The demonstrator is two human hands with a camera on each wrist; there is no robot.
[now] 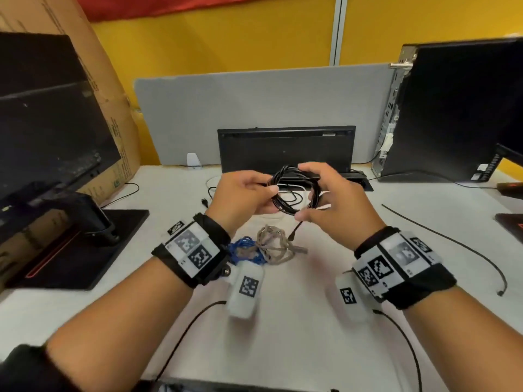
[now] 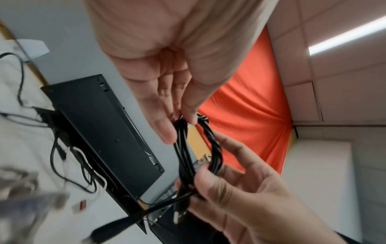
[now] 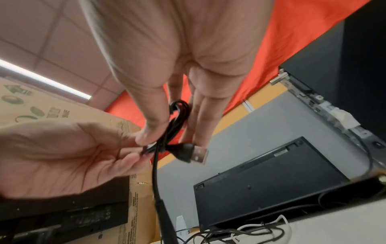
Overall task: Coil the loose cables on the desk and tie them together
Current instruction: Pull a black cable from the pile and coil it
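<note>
Both hands hold a coiled black cable (image 1: 284,171) in the air above the white desk (image 1: 297,321). My left hand (image 1: 266,193) pinches the coil's left side between thumb and fingers, as the left wrist view shows (image 2: 181,122). On the right side, my right hand (image 1: 308,193) grips the coil (image 2: 217,148) with thumb below and fingers over the top. In the right wrist view the right hand (image 3: 167,137) pinches the strands (image 3: 177,122) beside a USB plug (image 3: 197,155). A free end with a plug (image 1: 293,236) hangs under the coil. A beige bundled cable (image 1: 271,244) and a blue one (image 1: 246,250) lie below on the desk.
A black keyboard (image 1: 285,148) stands on edge against the grey divider (image 1: 254,103). A monitor (image 1: 42,123) and a cardboard box (image 1: 113,123) stand on the left, a computer tower (image 1: 452,108) on the right. A loose black cable (image 1: 452,241) lies at the right.
</note>
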